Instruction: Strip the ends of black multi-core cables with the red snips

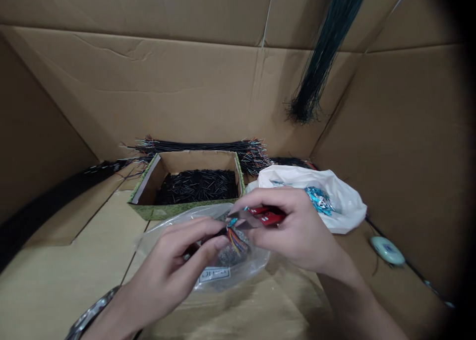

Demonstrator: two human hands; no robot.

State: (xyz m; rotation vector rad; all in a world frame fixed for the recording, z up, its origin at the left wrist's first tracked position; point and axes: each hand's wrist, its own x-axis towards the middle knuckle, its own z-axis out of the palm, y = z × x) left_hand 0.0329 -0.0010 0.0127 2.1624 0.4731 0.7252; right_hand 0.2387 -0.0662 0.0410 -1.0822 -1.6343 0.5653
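Note:
Between thumb and fingers, my left hand [178, 260] pinches a small bundle of coloured wires [235, 240] with a blue-green piece at its top. My right hand [293, 226] is closed around red-handled cutters [266, 216], whose blades meet the bundle near that blue-green piece. Below both hands lies a clear plastic bag [241, 275] with a printed label and a mass of small grey, silvery bits inside. A white bag [347, 201] holding shiny blue pieces [320, 200] lies behind my right hand.
A green-edged box [152, 212] holds many short black pieces. Bundled black cables [201, 145] lie behind it. Dark green wires [323, 57] hang at the upper right. A pale oval device [387, 251] on a cord is at right. Cardboard walls [159, 82] surround the table.

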